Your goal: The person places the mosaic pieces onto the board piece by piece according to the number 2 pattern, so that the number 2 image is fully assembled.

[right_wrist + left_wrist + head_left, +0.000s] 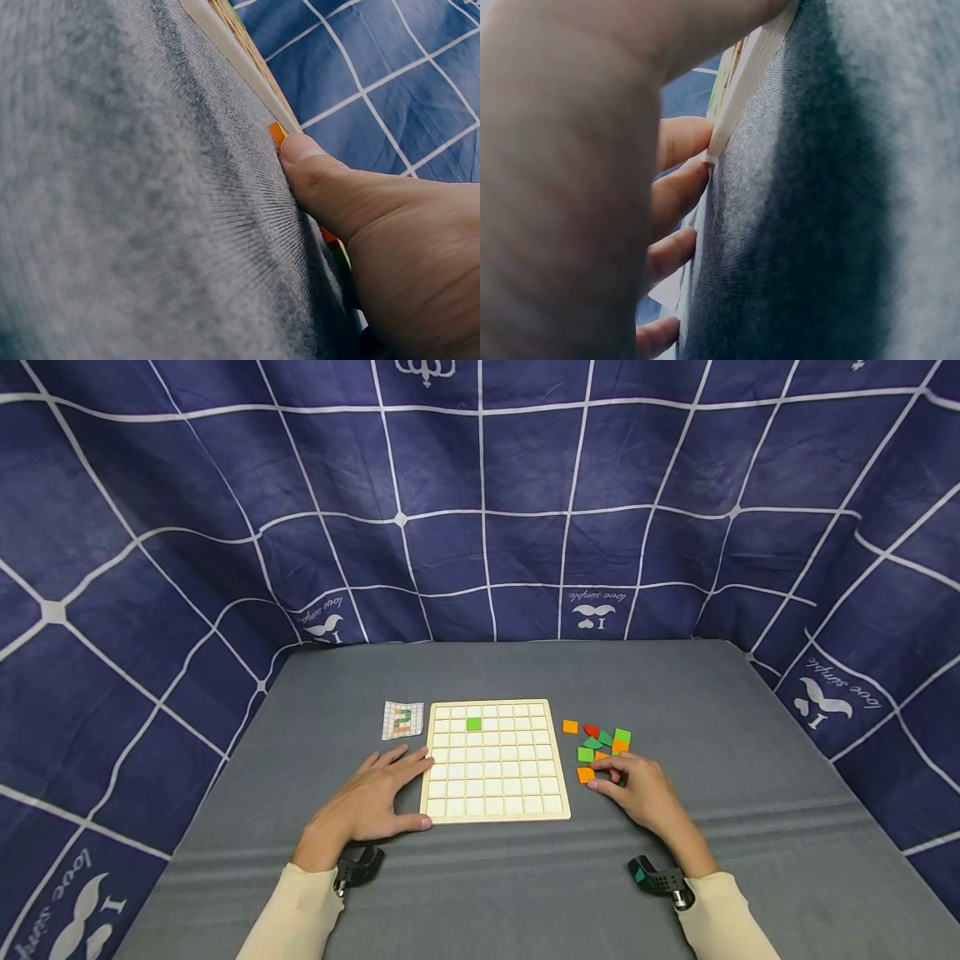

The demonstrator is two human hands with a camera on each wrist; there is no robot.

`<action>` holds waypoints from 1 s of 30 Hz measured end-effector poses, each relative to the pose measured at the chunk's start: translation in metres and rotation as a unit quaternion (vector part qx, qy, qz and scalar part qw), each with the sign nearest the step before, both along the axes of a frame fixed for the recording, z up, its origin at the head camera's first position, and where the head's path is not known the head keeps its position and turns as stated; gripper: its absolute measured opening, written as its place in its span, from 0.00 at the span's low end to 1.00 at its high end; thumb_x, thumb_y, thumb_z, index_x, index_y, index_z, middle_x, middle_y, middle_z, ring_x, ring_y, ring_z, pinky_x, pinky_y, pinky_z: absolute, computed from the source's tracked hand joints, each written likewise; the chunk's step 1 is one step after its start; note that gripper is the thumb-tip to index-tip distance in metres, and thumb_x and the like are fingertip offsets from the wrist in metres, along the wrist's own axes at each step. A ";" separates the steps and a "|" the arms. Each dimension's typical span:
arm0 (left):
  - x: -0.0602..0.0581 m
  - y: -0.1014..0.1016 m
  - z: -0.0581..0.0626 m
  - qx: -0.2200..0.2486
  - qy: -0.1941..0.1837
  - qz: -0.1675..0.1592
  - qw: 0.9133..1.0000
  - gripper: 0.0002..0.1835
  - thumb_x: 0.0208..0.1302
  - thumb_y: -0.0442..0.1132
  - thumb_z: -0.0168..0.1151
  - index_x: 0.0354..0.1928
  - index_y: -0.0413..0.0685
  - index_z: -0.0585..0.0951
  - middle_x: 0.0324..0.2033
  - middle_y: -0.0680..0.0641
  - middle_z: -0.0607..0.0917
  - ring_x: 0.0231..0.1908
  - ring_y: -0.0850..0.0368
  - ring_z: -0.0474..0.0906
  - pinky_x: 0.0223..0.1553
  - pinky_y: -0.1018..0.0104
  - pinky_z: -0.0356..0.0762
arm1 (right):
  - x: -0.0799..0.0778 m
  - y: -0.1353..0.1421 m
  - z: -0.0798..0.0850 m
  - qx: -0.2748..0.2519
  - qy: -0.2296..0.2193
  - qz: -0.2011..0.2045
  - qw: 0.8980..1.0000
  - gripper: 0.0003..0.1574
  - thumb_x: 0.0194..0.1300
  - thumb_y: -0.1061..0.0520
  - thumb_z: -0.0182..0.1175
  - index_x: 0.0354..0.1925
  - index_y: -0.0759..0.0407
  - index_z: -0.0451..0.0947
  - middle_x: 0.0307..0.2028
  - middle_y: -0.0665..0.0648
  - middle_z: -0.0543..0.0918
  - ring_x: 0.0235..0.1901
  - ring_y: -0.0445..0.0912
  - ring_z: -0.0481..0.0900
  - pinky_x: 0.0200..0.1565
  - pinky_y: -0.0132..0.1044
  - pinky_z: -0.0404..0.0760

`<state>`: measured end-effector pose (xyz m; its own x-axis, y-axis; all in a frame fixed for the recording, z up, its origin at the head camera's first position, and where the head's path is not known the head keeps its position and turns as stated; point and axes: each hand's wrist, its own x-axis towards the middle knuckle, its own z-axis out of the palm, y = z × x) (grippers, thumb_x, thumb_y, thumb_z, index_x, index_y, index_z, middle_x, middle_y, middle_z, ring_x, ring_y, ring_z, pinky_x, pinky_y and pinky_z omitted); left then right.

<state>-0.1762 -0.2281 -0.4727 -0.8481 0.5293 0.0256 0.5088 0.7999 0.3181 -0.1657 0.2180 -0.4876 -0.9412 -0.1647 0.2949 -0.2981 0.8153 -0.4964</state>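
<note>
A wooden grid board [496, 820] lies flat on the table, with one green square tile [474, 724] in an upper cell. My left hand [371, 797] rests at the board's left side, its fingers spread and touching the edge; the left wrist view shows the fingertips [694, 139] against the board's side. Right of the board, my right hand [637, 785] pinches an orange square tile [585, 775] between thumb and fingers, low over the table. In the right wrist view the thumb [307, 154] is on the orange tile [277, 135], and the other fingers are hidden.
Around the right fingertips lie loose pieces: another orange square [570, 727], a red piece [592, 730], green leaf-like pieces [592, 743] and green squares [585, 754]. A printed pattern card [402, 720] lies left of the board. A blue curtain [525, 552] hangs behind the grey table [510, 893].
</note>
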 end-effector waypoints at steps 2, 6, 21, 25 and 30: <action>0.000 0.000 0.000 0.001 -0.001 -0.001 1.000 0.51 0.52 0.79 0.59 0.77 0.68 0.63 0.77 0.57 0.60 0.78 0.43 0.52 0.74 0.32 0.48 | 0.000 0.000 0.000 -0.001 -0.002 -0.002 1.000 0.16 0.53 0.49 0.77 0.42 0.47 0.89 0.24 0.42 0.73 0.24 0.35 0.66 0.27 0.29 0.64; 0.000 -0.001 0.001 0.001 -0.006 0.000 1.000 0.51 0.52 0.79 0.60 0.77 0.69 0.62 0.78 0.57 0.59 0.78 0.44 0.52 0.75 0.33 0.48 | 0.001 -0.001 -0.001 -0.002 0.000 0.000 1.000 0.15 0.54 0.49 0.77 0.42 0.47 0.89 0.24 0.42 0.72 0.23 0.35 0.66 0.27 0.29 0.63; 0.001 0.001 -0.001 0.008 -0.005 -0.005 1.000 0.51 0.53 0.79 0.60 0.77 0.68 0.62 0.77 0.57 0.60 0.78 0.43 0.52 0.75 0.33 0.47 | 0.002 0.000 0.001 -0.023 0.020 -0.005 1.000 0.15 0.56 0.51 0.75 0.43 0.52 0.89 0.24 0.43 0.74 0.24 0.35 0.66 0.27 0.28 0.65; 0.001 0.001 -0.001 0.003 -0.008 -0.001 1.000 0.51 0.53 0.79 0.59 0.77 0.69 0.62 0.78 0.58 0.59 0.78 0.45 0.51 0.75 0.33 0.47 | 0.000 0.001 0.002 -0.030 0.024 -0.005 0.999 0.15 0.56 0.51 0.75 0.43 0.52 0.88 0.25 0.44 0.75 0.24 0.35 0.67 0.26 0.28 0.66; 0.000 0.000 0.000 0.001 -0.008 0.003 1.000 0.51 0.52 0.80 0.59 0.77 0.69 0.62 0.78 0.60 0.58 0.79 0.45 0.50 0.75 0.33 0.47 | -0.005 -0.002 0.006 -0.033 0.048 0.000 0.998 0.14 0.55 0.52 0.76 0.40 0.54 0.88 0.23 0.45 0.73 0.23 0.35 0.66 0.25 0.28 0.65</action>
<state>-0.1760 -0.2280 -0.4724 -0.8516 0.5240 0.0124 0.4986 0.8026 0.3275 -0.1705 0.2162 -0.4813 -0.9084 -0.1418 0.3932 -0.3462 0.7824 -0.5177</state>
